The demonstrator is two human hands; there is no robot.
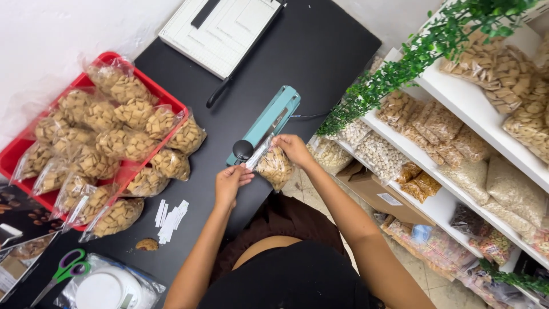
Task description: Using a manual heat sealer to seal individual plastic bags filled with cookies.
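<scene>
You hold a small clear bag of square cereal pieces (275, 166) between both hands at the near edge of the black table (320, 46), its open top stretched across the teal heat sealer (266, 123) so the film lies flat under the sealing arm. Your left hand (231, 182) pinches the near end of the bag's top, fingers drawn together on the film; your right hand (293, 149) grips the far end the same way, fingers closed on the plastic. The filled part hangs off the table edge, probably so the weight keeps the contents away from the seam. To your left a red tray (11, 163) is heaped with filled bags of the same cereal (114, 143), some spilling onto the table, within easy reach. Small white paper strips (170, 219) lie scattered near the tray, and a loose bit of cereal (147, 244) sits beside them. Green-handled scissors (68, 269) and a white scale under plastic (108, 289) sit at the near corner, and a white paper cutter (220, 31) lies at the far end. On your right, white shelves (474, 106) carry more clear bags of cereals and grains, with green trailing leaves (412, 57) draped over them and a brown cardboard box (374, 191) low down.
</scene>
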